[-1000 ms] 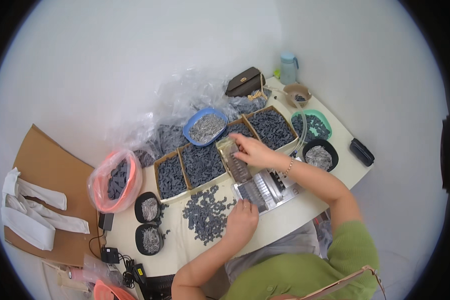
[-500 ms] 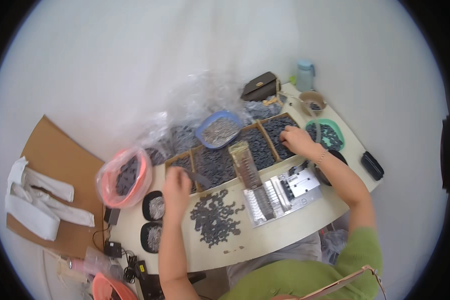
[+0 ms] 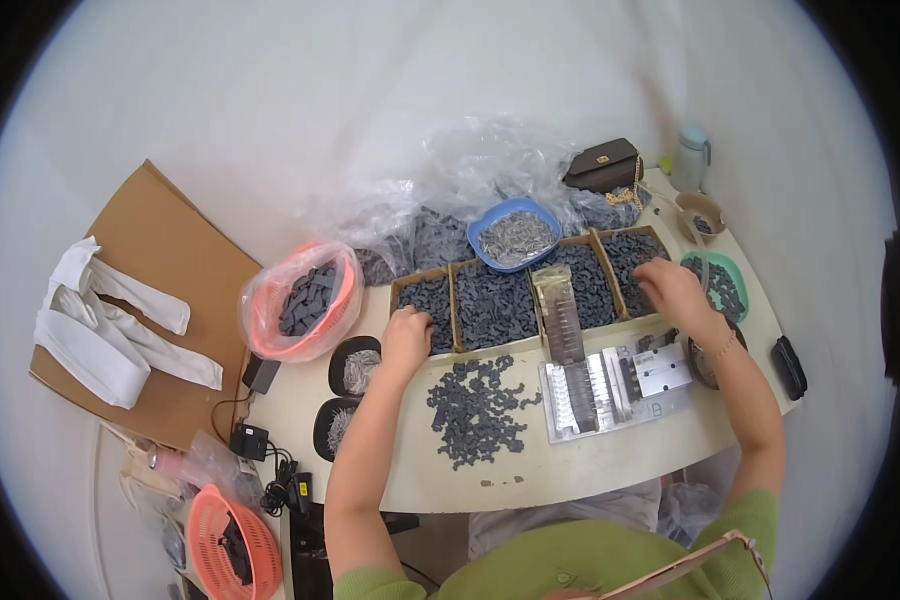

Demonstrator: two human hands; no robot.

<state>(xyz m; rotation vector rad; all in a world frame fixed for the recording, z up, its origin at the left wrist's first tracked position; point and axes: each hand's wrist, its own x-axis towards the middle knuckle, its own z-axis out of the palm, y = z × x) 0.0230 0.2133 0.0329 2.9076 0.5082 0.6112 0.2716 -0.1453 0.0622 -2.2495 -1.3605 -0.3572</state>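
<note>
My left hand (image 3: pixel 407 341) is at the front edge of the leftmost compartment of a divided cardboard box (image 3: pixel 455 310), its fingers curled together; anything between them is hidden. My right hand (image 3: pixel 676 294) reaches to the front of the rightmost compartment, fingertips pinched at the small dark grey parts (image 3: pixel 630 250); what they grip is too small to make out. Between the hands, a clear ribbed holder (image 3: pixel 558 312) leans from the box toward a silver metal fixture (image 3: pixel 620 388), which has rows of slots and a plate. Loose dark grey parts (image 3: pixel 477 413) lie spread on the table left of the fixture.
A blue tray (image 3: pixel 515 238) of metal pins rests on the box. Two black bowls (image 3: pixel 342 365) of metal pieces and a bag-lined pink basket (image 3: pixel 302 303) stand left. A green tray (image 3: pixel 735 272), a brown bowl (image 3: pixel 700 215) and a black case (image 3: pixel 788 368) are right.
The view has shifted, so the table appears farther right. My left hand has come down to the left compartment's front edge; the dark strip beside it no longer shows. My right hand stays by the right compartment.
</note>
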